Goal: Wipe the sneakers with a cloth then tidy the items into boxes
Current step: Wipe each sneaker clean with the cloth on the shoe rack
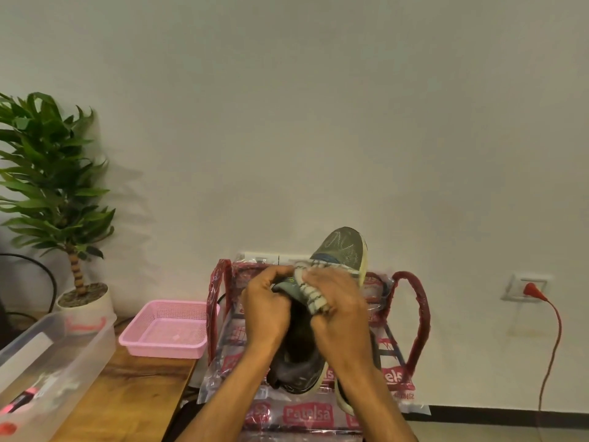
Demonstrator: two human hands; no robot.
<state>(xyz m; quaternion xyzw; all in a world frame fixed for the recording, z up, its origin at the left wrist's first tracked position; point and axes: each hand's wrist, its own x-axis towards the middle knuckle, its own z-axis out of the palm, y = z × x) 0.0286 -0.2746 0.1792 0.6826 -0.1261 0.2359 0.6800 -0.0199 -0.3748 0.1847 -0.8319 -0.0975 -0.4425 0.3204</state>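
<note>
Grey sneaker (344, 247) was held toe-up over the wrapped rack (411, 314), left grip (264, 311) curled round its collar, right grip (341, 314) pinching the striped cloth (314, 295) against its upper: wiping judged in hand, next needing the cloth worked toward the toe.

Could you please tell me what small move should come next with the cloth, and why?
Probably draw the cloth upward toward the toe: the right hand grips it bunched on the sneaker, the left hand holds the sneaker near its opening, and the toe above the cloth is uncovered.
</note>
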